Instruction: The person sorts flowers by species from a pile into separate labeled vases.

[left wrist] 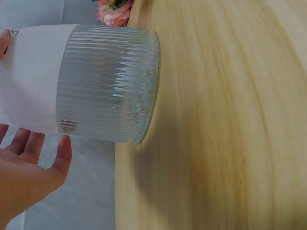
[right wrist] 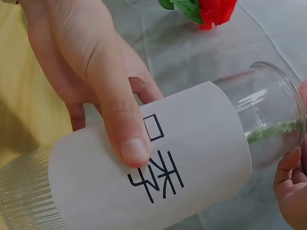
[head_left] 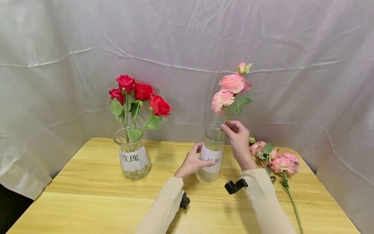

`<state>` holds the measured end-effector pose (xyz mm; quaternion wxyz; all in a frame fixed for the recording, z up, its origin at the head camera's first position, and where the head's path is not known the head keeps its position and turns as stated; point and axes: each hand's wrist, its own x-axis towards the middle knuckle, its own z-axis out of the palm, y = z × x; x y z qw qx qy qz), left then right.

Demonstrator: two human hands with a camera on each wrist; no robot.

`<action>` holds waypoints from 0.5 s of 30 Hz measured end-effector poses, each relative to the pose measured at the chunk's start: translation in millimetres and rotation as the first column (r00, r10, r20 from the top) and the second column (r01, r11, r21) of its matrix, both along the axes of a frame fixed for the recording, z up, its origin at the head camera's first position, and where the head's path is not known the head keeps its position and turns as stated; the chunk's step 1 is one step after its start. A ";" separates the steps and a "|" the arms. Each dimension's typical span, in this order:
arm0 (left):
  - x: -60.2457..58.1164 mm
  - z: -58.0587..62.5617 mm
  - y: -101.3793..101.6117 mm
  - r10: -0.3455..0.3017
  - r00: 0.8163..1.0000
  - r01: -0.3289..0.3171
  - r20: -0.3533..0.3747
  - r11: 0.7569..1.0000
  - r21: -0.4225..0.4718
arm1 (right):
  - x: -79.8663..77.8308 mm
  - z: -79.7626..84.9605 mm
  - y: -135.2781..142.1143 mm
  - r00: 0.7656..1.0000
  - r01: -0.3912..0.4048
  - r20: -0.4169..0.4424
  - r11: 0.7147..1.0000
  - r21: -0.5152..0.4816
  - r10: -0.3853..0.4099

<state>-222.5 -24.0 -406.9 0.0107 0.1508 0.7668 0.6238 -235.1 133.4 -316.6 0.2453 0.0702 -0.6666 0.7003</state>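
A clear ribbed glass vase (head_left: pixel 208 177) with a white paper label (right wrist: pixel 201 143) stands on the table. My left hand (head_left: pixel 193 162) grips it round the side, thumb across the label and fingers behind. Above the rim, my right hand (head_left: pixel 239 141) pinches the green stem of a pink flower (head_left: pixel 223 100) between thumb and fingers. That flower stands nearly upright, with two large blooms and a bud on top. Its lower stem (right wrist: pixel 271 132) is inside the vase's mouth. In the left wrist view, the vase's ribbed base (left wrist: pixel 110 86) rests on the wood.
To the left stands another glass vase (head_left: pixel 146 165), labelled and holding several red roses (head_left: pixel 143 92). More pink flowers (head_left: pixel 284 163) lie at the table's right side, one long stem pointing towards me. A grey cloth (head_left: pixel 187 39) hangs behind the wooden table (head_left: pixel 87 208).
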 end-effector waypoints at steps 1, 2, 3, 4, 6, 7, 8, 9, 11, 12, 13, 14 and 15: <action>-0.1 0.0 -0.1 0.000 1.000 0.000 0.002 1.000 -0.001 | -0.2 0.6 -1.2 1.000 0.003 -0.002 1.000 0.015 -0.003; 0.0 0.0 -0.1 0.001 1.000 -0.001 0.001 1.000 -0.003 | -0.5 1.1 -2.4 1.000 0.009 -0.004 0.999 0.031 -0.009; -0.2 -0.2 -0.1 -0.002 1.000 0.002 0.002 1.000 0.000 | -0.5 1.7 -3.6 1.000 0.012 -0.005 0.999 0.042 -0.012; -0.4 -0.4 -0.2 -0.004 1.000 0.004 0.002 1.000 0.002 | -0.4 2.5 -4.9 1.000 0.012 -0.007 0.999 0.046 -0.012; -0.7 -0.6 -0.4 -0.008 1.000 0.008 0.004 1.000 0.003 | 2.4 6.3 -8.2 1.000 0.015 -0.004 0.998 0.062 -0.014; -0.7 -0.6 -0.6 -0.012 1.000 0.012 0.004 1.000 0.007 | 5.3 9.4 -10.5 1.000 0.017 -0.003 0.997 0.075 -0.017; -0.7 -0.6 -0.6 -0.013 1.000 0.013 0.003 1.000 0.009 | 8.4 12.4 -12.6 1.000 0.021 -0.001 0.995 0.094 -0.021; -1.0 -0.8 -0.7 -0.015 1.000 0.015 0.004 1.000 0.013 | 11.1 15.2 -14.5 1.000 0.028 0.000 0.992 0.119 -0.028; -1.0 -0.8 -0.6 -0.015 1.000 0.014 0.004 1.000 0.013 | 11.4 15.7 -15.7 0.999 0.045 -0.003 0.984 0.172 -0.045; -0.9 -0.7 -0.6 -0.015 1.000 0.015 0.005 1.000 0.012 | 10.9 15.1 -15.9 0.998 0.057 -0.006 0.977 0.204 -0.057; -1.0 -0.7 -0.6 -0.014 1.000 0.014 0.005 1.000 0.009 | 8.6 12.6 -15.4 0.998 0.066 -0.010 0.972 0.227 -0.066; -1.0 -0.7 -0.5 -0.014 1.000 0.014 0.006 1.000 0.008 | 5.9 9.7 -14.7 0.997 0.076 -0.012 0.965 0.250 -0.075; -1.1 -0.7 -0.4 -0.015 1.000 0.015 0.005 1.000 0.006 | 2.9 6.5 -13.6 0.996 0.084 -0.015 0.960 0.268 -0.083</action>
